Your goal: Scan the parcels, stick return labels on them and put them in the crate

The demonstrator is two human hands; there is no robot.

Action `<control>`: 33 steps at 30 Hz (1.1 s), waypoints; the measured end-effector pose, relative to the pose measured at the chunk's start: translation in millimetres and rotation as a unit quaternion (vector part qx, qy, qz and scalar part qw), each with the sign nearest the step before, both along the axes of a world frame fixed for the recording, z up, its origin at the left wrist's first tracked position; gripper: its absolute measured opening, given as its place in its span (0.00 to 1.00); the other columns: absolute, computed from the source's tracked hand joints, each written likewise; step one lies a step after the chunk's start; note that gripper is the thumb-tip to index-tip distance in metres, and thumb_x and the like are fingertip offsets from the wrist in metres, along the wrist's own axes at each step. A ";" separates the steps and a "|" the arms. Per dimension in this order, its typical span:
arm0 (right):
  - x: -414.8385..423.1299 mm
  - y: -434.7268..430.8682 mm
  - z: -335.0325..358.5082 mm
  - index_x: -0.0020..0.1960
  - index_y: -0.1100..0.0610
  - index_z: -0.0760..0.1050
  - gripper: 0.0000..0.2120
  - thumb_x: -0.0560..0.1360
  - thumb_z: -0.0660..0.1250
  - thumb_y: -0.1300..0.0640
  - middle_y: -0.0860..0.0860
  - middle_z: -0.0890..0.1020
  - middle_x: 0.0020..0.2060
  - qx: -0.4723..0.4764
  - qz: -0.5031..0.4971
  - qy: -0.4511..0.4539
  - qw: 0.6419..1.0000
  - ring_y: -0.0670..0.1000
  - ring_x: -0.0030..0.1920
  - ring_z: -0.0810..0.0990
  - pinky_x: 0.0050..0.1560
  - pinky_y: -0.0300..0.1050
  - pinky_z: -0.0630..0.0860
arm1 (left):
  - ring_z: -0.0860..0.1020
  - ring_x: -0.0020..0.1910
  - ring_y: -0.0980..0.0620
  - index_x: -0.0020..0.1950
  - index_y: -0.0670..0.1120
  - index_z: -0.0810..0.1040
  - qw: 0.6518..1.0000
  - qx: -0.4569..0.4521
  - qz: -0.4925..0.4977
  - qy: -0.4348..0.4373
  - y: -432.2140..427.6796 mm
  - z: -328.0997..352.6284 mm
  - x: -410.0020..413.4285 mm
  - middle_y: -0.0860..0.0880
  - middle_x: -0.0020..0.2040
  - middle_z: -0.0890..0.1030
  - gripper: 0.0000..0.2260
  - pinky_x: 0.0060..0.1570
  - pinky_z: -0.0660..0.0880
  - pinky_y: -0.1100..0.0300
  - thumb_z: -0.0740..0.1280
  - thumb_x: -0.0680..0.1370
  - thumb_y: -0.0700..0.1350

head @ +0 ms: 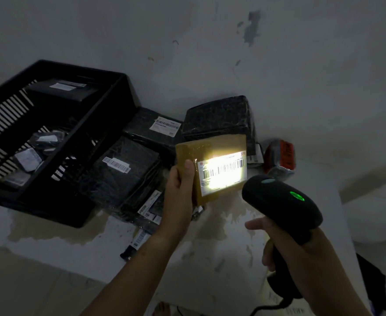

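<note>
My left hand (180, 190) grips a brown cardboard parcel (212, 147) by its left edge and holds it up above the table. Its white barcode label (222, 171) is lit brightly by the scanner's beam. My right hand (294, 252) holds a black barcode scanner (280, 206) by its handle, just right of and below the parcel, with a green light on its top. The black slatted crate (110, 103) stands at the left and holds several wrapped parcels.
Black-wrapped parcels with labels (123, 169) (155, 126) lie beside the crate, and a taller black one (219, 115) stands behind the brown parcel. A grey and red packet (279, 159) lies at the right. Loose barcode labels (139, 239) lie on the stained white table (210, 252).
</note>
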State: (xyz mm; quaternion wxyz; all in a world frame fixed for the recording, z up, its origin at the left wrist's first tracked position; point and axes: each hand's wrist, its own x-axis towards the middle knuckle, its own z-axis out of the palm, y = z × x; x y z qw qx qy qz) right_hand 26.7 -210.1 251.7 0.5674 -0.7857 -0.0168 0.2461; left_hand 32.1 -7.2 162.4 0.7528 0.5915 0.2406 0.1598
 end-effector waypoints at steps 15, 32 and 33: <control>-6.1 -4.4 11.4 0.37 0.47 0.85 0.14 0.78 0.66 0.55 0.59 0.80 0.25 -0.017 0.016 -0.019 1.000 0.53 0.25 0.78 0.33 0.43 0.75 | 0.84 0.55 0.55 0.58 0.59 0.77 1.000 -0.026 0.006 0.010 4.1 4.9 -1.7 0.57 0.54 0.85 0.22 0.60 0.79 0.41 0.62 0.72 0.70; -22.6 -1.5 35.9 0.38 0.41 0.83 0.12 0.64 0.68 0.34 0.61 0.82 0.29 0.006 0.029 0.005 1.000 0.56 0.27 0.79 0.37 0.55 0.79 | 0.84 0.55 0.54 0.59 0.59 0.76 1.000 -0.029 0.009 0.005 8.5 3.7 -7.1 0.56 0.55 0.85 0.24 0.60 0.79 0.40 0.62 0.71 0.72; -23.5 -0.4 37.5 0.37 0.40 0.83 0.09 0.65 0.67 0.37 0.62 0.82 0.29 0.008 0.034 0.001 0.999 0.57 0.26 0.79 0.37 0.56 0.79 | 0.84 0.55 0.54 0.59 0.59 0.76 1.000 -0.029 0.009 0.004 8.7 3.8 -7.6 0.56 0.55 0.85 0.24 0.59 0.79 0.41 0.62 0.71 0.72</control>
